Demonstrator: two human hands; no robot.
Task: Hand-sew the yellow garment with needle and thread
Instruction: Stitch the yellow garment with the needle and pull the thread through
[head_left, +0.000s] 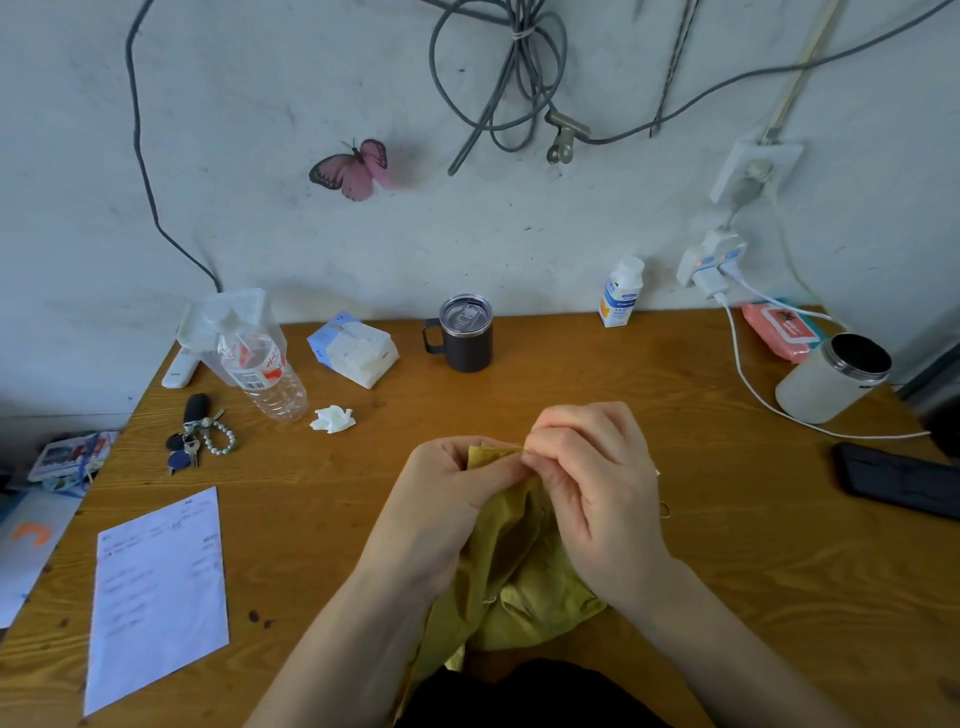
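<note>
The yellow garment (524, 582) hangs bunched between my two hands over the near middle of the wooden table (519, 395). My left hand (447, 493) pinches the upper fold of the cloth. My right hand (592, 478) is closed at the same fold, fingertips touching the left thumb, pinching what looks like a thin needle, which is too small to make out. A faint loop of thread (664, 510) shows just right of my right hand.
Behind the hands stand a dark lidded mug (462, 335), a tissue pack (353, 353), a crumpled tissue (333, 419), a plastic bottle (260, 369) and keys (195, 434). A paper sheet (158, 597) lies near left. At right are a white jar (831, 379), a cable (748, 384) and a black phone (898, 478).
</note>
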